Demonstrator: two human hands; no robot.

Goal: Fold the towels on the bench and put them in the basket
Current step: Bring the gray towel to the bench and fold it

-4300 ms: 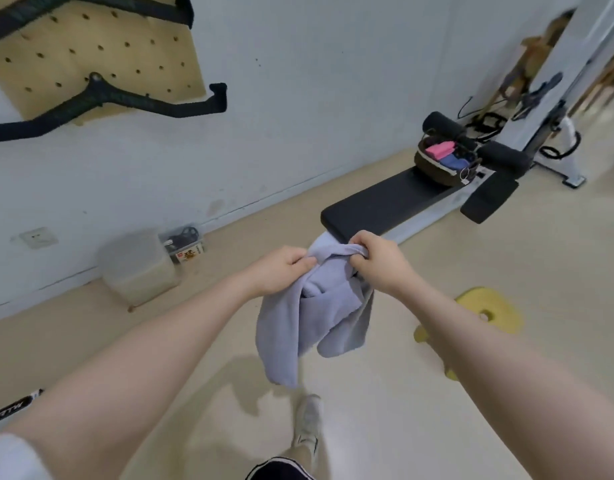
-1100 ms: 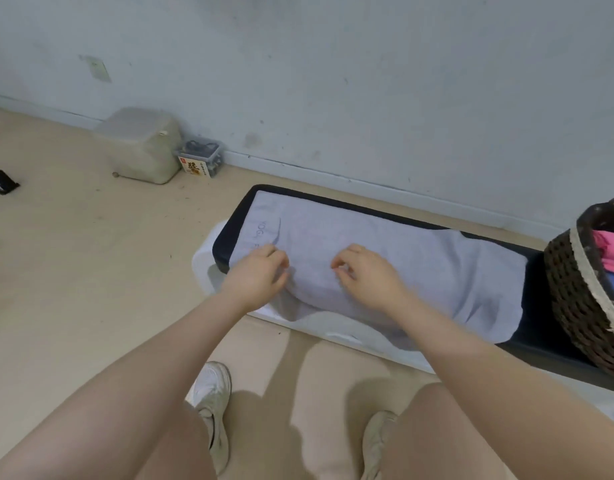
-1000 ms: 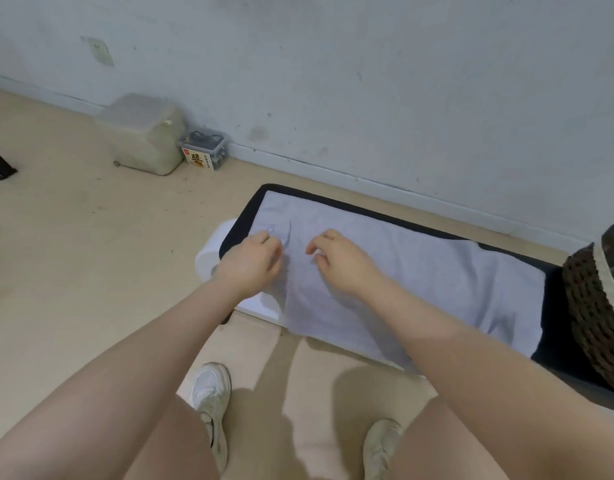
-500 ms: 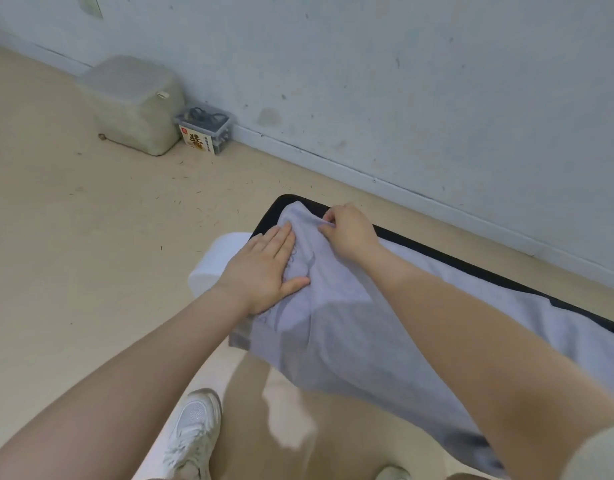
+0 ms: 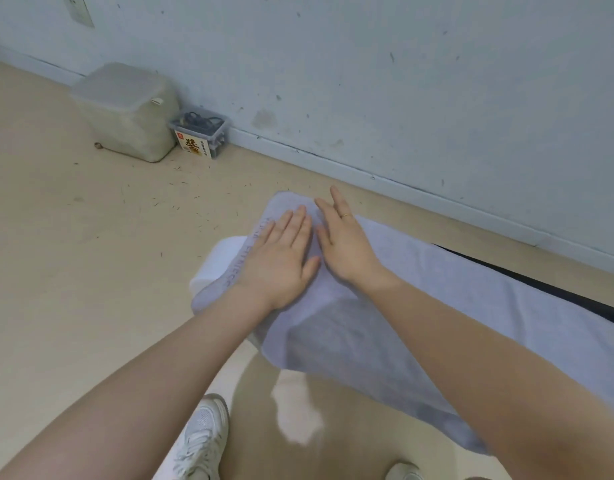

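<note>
On the grey towel (image 5: 419, 271), left hand (image 5: 281, 261) and right hand (image 5: 347, 244) flat, grip released.

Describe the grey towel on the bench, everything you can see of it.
The towel is pale lavender-grey, soft terry-like cloth, spread open and unfolded along the bench. Faint lettering runs along its left hem. Its near edge droops over the bench side, slightly rumpled. The left hand and right hand lie flat on its left end, fingers open.
</note>
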